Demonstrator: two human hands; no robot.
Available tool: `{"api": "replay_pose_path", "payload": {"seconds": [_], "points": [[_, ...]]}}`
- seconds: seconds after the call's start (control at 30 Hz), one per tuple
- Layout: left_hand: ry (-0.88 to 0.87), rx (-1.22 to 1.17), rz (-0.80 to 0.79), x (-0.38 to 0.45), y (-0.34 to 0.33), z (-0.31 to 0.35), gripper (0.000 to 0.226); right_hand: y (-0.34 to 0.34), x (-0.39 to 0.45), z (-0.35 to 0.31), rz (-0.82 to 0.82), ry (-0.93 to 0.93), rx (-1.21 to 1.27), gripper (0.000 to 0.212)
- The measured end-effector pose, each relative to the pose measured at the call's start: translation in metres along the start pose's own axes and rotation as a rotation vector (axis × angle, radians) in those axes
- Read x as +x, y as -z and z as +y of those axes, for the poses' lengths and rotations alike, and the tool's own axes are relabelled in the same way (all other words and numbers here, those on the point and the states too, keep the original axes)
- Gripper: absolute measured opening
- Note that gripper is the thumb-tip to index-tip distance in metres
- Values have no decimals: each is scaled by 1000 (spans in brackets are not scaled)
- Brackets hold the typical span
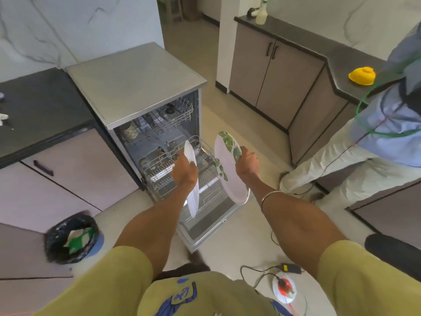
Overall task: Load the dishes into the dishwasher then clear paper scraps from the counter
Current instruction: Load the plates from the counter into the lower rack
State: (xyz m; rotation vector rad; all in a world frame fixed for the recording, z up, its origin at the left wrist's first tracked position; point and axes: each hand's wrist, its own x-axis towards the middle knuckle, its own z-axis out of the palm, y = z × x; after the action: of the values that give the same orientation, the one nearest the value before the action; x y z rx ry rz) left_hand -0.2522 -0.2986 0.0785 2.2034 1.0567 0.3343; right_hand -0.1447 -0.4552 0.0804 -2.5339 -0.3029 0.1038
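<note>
Kitchen, dark counters left and right, open dishwasher (157, 124) in the middle. Left hand (184, 171) is gripping a white plate (191, 179) edge-on over the lower rack (182, 176); right hand (247, 164) is clamping a leaf plate (230, 165) just right of it. A patterned dish is sitting in the upper rack. Loading looks midway; scraps (3, 118) are lying far left on the counter (41, 115), uncleared.

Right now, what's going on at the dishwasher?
A person stands over the open dishwasher with a plate in each hand. The left hand grips a plain white plate on edge above the pulled-out lower rack. The right hand holds a leaf-patterned plate beside it. Neither plate is racked yet. Paper scraps lie on the left counter.
</note>
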Motion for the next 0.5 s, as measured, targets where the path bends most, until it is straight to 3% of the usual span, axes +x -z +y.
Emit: {"api": "replay_pose_path", "payload": {"seconds": [0.2,0.5], "points": [[82,31,-37,56,-26,7,58,-21,56,-5,-59,-22,-30,31],[186,44,-96,130,-54,20,54,-41,143,-17,-206,-70,-55,29]]}}
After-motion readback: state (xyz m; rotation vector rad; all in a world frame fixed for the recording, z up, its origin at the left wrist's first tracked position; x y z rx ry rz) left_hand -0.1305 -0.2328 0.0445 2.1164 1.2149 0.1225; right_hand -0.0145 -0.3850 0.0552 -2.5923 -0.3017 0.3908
